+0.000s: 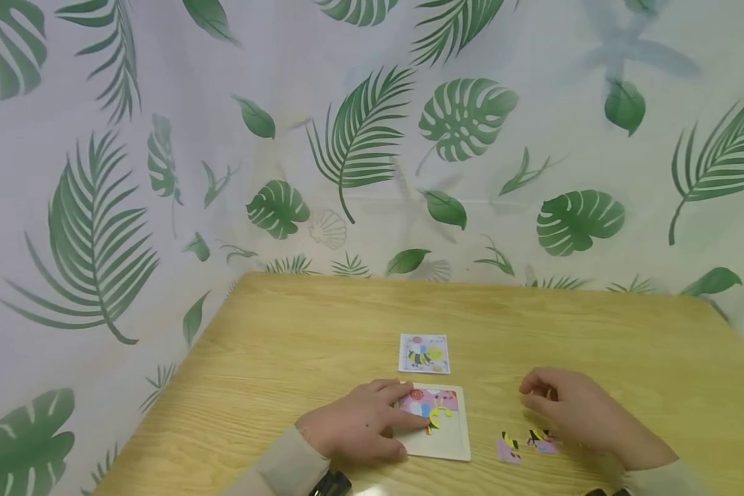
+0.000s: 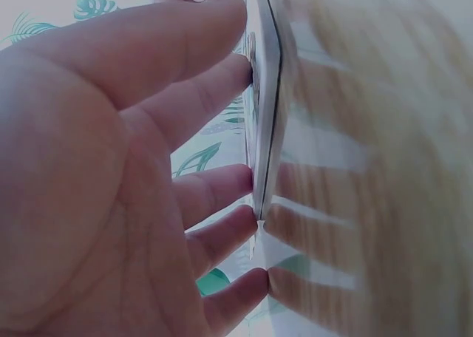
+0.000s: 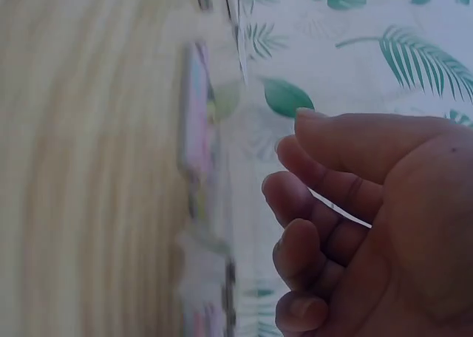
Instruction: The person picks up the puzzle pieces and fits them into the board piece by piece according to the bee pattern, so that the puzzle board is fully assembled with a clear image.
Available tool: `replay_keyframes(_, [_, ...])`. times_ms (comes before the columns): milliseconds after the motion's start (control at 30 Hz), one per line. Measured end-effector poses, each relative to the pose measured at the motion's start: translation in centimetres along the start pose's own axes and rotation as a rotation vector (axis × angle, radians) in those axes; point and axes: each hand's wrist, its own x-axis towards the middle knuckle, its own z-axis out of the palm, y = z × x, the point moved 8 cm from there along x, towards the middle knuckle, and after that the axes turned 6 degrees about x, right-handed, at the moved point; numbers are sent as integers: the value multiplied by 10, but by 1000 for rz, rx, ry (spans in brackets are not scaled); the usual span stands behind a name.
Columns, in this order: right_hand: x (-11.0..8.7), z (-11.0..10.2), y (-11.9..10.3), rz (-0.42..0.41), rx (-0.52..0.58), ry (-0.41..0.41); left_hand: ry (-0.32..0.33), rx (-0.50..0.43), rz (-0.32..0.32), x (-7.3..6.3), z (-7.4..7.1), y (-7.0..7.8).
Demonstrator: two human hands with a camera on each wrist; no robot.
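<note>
A square puzzle tray (image 1: 440,446) lies on the table, its upper part filled with pink and yellow puzzle pieces (image 1: 441,399). My left hand (image 1: 362,421) rests over the tray's left side, fingers spread and nearly straight. Its index fingertip touches a yellow piece in the tray; in the left wrist view the fingertips meet the tray (image 2: 270,115) along its edge. To the right, my right hand (image 1: 585,413) hovers with loosely bent fingers and nothing between them. Just below it lie two loose puzzle pieces with bee stripes, a left one (image 1: 508,449) and a right one (image 1: 543,442).
A square picture card (image 1: 424,354) showing a bee lies behind the tray. The wooden table (image 1: 322,317) reaches back to a white curtain (image 1: 372,207) printed with green leaves.
</note>
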Motion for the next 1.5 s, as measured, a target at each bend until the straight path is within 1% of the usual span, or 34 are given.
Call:
replay_keyframes(133, [-4, -19, 13, -6, -51, 43, 0, -7, -2, -2, -2, 0])
replay_keyframes(300, [-9, -33, 33, 11, -85, 66, -12, -45, -13, -2, -1, 2])
replay_keyframes(500, [-16, -42, 60, 42, -45, 55, 5, -43, 0, -1, 1, 2])
replay_keyframes(600, [-19, -42, 68, 49, -15, 41, 6, -46, 0, -2, 2, 1])
replay_keyframes(767, [-19, -35, 74, 51, 69, -19, 4, -47, -2, -2, 1, 1])
replay_keyframes(900, [-17, -31, 76, 43, 104, -49, -2, -45, -2, -2, 0, 1])
replay_keyframes(1100, [-15, -34, 77, 39, 61, -33, -8, -45, -2, -2, -1, 1])
replay_keyframes(1333, [-12, -36, 80, 102, 49, -36, -11, -35, -4, -1, -1, -1])
replay_keyframes(1500, [-12, -36, 80, 125, 60, -48, -11, -38, -4, 0, -2, -1])
